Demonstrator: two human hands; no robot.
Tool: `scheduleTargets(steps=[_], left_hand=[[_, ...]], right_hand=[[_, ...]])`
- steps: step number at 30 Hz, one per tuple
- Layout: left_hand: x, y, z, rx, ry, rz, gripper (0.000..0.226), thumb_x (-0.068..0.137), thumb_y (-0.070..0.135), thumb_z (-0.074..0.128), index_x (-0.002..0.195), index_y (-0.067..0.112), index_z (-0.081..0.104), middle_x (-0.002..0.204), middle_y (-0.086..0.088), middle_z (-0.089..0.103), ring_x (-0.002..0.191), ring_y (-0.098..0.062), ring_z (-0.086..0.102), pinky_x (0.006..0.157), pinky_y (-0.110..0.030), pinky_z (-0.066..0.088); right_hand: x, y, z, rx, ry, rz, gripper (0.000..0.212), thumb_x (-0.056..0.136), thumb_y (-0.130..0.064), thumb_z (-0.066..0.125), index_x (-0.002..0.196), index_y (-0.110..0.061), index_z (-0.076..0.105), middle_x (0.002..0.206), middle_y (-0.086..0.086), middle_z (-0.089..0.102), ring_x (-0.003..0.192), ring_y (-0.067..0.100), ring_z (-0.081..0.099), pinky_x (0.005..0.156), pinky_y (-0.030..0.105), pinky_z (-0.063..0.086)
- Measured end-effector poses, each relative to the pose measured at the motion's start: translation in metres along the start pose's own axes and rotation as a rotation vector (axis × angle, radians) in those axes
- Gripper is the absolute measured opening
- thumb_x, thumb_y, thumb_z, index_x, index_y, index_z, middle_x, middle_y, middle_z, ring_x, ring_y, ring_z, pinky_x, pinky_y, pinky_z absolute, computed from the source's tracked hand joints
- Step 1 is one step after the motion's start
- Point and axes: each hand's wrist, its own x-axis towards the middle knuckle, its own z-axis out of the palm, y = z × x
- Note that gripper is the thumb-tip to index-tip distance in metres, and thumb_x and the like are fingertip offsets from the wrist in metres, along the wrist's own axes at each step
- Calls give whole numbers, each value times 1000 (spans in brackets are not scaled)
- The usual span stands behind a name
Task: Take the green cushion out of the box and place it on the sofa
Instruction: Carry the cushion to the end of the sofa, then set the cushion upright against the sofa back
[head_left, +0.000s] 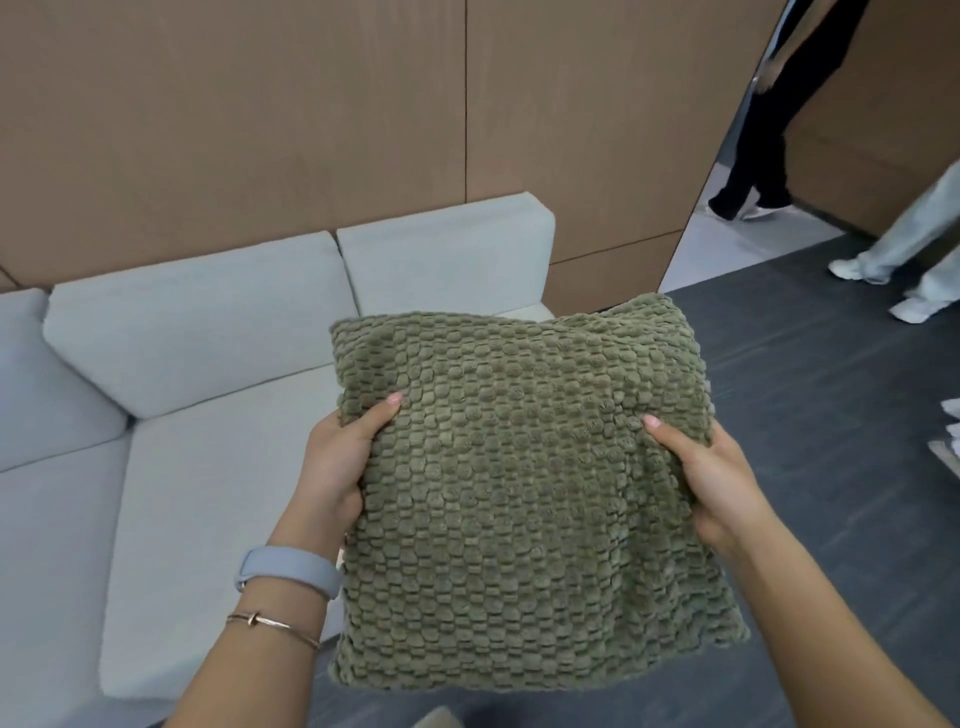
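The green cushion (519, 488), square with a bumpy woven texture, hangs in the air in front of me, held flat side up. My left hand (340, 462) grips its left edge with the thumb on top. My right hand (711, 483) grips its right edge the same way. The pale grey sofa (208, 467) lies to the left, and the cushion's left part overlaps its right end. A tan corner at the bottom edge may be the box (439, 718); I cannot tell.
Brown wood wall panels (311, 114) rise behind the sofa. Dark grey floor (810, 374) spreads to the right. Two people's legs (758, 140) (914, 249) stand at the upper right. White items (950, 436) poke in at the right edge.
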Motion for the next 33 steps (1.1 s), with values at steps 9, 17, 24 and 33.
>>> scheduleTargets(steps=[9,17,24,33], left_hand=[[62,-12,48,-17,103,-22,14,79,17,70,91,12,68,95,-8,72,89,-21,69,76,-33,54],[153,-6,106,-67,139,-39,17,77,17,72,92,10,67,96,-10,72,90,-23,69,78,-33,54],[206,3,130,-91,229,-58,21,77,20,73,95,11,67,97,-10,72,91,-25,69,78,-33,53],[281,-3,150,-138,364,-52,35,80,17,70,112,5,63,100,-11,71,90,-25,69,74,-34,54]], right_hand=[[103,-9,7,-35,-64,79,36,80,-16,71,115,-19,61,114,10,69,104,29,66,93,50,50],[211,-45,26,-80,-98,82,39,82,-17,69,119,-19,58,110,7,69,100,27,66,84,42,52],[285,-69,54,-151,-206,100,42,83,-19,68,123,-20,56,112,5,68,103,25,64,90,44,50],[398,-66,101,-231,-365,125,42,83,-19,67,123,-20,55,109,2,68,100,22,64,86,39,50]])
